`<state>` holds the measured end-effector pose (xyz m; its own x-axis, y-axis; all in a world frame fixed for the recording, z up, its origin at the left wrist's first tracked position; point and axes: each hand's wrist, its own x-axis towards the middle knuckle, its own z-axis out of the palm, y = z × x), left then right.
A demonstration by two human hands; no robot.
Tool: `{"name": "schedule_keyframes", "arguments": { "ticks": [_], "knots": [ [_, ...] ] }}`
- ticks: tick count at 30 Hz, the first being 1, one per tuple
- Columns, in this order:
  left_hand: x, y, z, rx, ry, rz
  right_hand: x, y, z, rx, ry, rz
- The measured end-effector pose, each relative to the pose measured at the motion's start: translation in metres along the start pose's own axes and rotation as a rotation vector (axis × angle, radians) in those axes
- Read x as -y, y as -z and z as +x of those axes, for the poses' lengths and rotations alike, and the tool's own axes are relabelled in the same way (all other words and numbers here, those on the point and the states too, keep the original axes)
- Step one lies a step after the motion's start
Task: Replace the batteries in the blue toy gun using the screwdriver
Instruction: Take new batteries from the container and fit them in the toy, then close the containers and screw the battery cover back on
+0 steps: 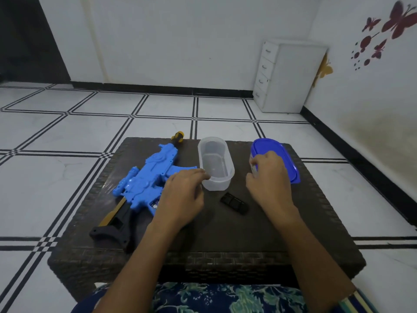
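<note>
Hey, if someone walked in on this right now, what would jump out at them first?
Probably the bright blue toy gun lying on the left of the dark wicker table, with a yellow-and-black screwdriver handle poking out beyond its far end. Next, the two hands: the left hand at the rim of an open clear container, the right hand on a blue-lidded container. A small black cover lies between them.

Glossy blue plastic toy gun (149, 179), translucent plastic tub (216, 163) — dark woven wicker table (225, 233), rough.
</note>
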<state>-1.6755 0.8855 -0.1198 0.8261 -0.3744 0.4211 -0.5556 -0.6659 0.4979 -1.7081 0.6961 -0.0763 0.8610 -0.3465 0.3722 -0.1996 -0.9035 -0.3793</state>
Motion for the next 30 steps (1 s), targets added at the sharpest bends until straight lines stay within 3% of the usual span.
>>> {"name": "schedule_keyframes", "arguments": {
  "ticks": [3,8,10,16,19,23,25,30],
  "knots": [
    [-0.009,-0.010,0.003,-0.029,-0.023,0.000,-0.010,0.006,0.000,-0.093,0.035,-0.056],
    [-0.021,-0.020,0.007,-0.023,-0.051,0.035,-0.035,-0.004,0.004,0.147,-0.067,-0.234],
    [-0.024,-0.024,0.008,-0.038,-0.056,0.044,-0.040,-0.008,0.002,0.136,-0.026,-0.253],
    [-0.028,-0.027,0.012,-0.156,0.025,-0.090,-0.021,-0.003,-0.005,-0.236,0.104,0.199],
    [-0.036,-0.022,0.015,-0.274,0.128,-0.276,-0.007,-0.001,-0.003,-0.381,0.003,0.587],
    [-0.050,-0.012,0.018,-0.270,0.292,-0.764,0.014,-0.010,-0.003,-0.238,-0.460,1.195],
    [-0.054,-0.007,0.021,-0.303,0.325,-0.884,0.022,-0.020,-0.005,-0.149,-0.636,1.314],
    [-0.035,-0.007,0.044,-0.391,0.504,-0.847,0.020,-0.036,0.001,-0.017,-0.528,1.008]
  ]
}}
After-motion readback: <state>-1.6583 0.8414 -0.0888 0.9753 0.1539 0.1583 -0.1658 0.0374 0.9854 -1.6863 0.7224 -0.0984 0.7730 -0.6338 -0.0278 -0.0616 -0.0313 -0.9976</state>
